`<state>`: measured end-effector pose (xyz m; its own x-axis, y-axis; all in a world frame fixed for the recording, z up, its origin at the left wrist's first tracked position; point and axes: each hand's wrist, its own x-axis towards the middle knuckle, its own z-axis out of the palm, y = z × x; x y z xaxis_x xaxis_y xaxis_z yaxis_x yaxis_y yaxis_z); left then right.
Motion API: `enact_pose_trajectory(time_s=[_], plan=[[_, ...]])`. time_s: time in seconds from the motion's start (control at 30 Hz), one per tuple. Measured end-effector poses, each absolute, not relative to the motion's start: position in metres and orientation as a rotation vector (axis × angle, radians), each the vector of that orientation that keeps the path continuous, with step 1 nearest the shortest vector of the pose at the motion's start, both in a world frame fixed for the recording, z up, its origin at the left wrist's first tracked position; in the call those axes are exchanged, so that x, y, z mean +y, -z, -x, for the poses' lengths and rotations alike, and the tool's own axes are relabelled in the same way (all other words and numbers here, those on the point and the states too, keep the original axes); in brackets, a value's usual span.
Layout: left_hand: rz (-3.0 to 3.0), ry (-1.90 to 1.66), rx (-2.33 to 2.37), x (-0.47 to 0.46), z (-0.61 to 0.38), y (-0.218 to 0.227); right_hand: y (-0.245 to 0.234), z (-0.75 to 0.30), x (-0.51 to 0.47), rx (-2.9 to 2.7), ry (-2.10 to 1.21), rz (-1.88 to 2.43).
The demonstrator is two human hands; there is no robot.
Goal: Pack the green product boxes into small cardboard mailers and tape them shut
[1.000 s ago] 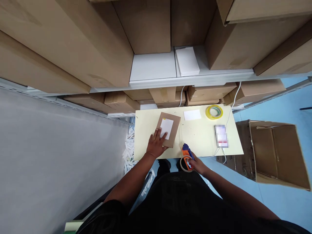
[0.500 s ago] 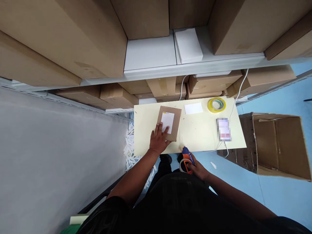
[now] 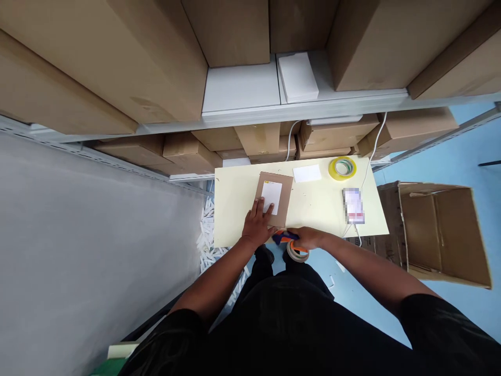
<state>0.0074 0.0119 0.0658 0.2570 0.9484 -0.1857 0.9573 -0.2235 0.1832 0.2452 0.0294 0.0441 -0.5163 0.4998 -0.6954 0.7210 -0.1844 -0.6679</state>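
Observation:
A flat brown cardboard parcel (image 3: 282, 184) with a white label (image 3: 271, 197) lies on a small pale yellow table (image 3: 235, 198). My left hand (image 3: 257, 225) rests flat on the parcel's near left corner, fingers spread. My right hand (image 3: 308, 238) grips an orange and blue tape dispenser (image 3: 291, 245) with a roll of clear tape, held at the parcel's near edge, at the table's front.
On the table lie a white card (image 3: 307, 173), a yellow tape roll (image 3: 343, 168) and a phone (image 3: 354, 205) on a white cable. An open cardboard box (image 3: 442, 230) stands on the blue floor to the right. Shelves of cartons (image 3: 117, 62) rise behind. White paper strips (image 3: 205, 240) litter the floor at left.
My right hand has swung the tape dispenser leftward from the table's front edge to the parcel's near edge. My left hand stays on the parcel.

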Motion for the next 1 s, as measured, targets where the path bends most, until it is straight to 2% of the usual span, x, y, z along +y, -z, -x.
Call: enact_pose_trajectory(time_s=[0.1, 0.23, 0.43, 0.57, 0.67, 0.8, 1.0], plan=[[-2.25, 0.016, 1.783, 0.01, -0.012, -0.067, -0.045, -0.202, 0.023, 1.994, 1.727, -1.29], [-2.232, 0.01, 1.812, 0.009, -0.015, -0.068, -0.049, -0.177, 0.001, 1.99, 1.734, -1.299], [-2.203, 0.025, 1.886, 0.011, -0.035, -0.072, -0.067, -0.277, 0.0, 1.957, 1.616, -1.488], [-2.157, 0.105, 1.96, 0.016, -0.054, -0.074, -0.075, -0.341, 0.0, 1.87, 1.82, -1.689], [-2.175, 0.166, 1.943, 0.017, -0.055, -0.075, -0.083, -0.355, 0.008, 2.023, 1.741, -1.851], [-2.227, 0.233, 1.879, 0.016, -0.042, -0.078, -0.114, -0.346, 0.043, 2.323, 1.507, -2.027], [-2.235, 0.293, 1.805, 0.019, -0.028, -0.086, -0.192, -0.32, 0.117, 2.75, 1.179, -2.152]])
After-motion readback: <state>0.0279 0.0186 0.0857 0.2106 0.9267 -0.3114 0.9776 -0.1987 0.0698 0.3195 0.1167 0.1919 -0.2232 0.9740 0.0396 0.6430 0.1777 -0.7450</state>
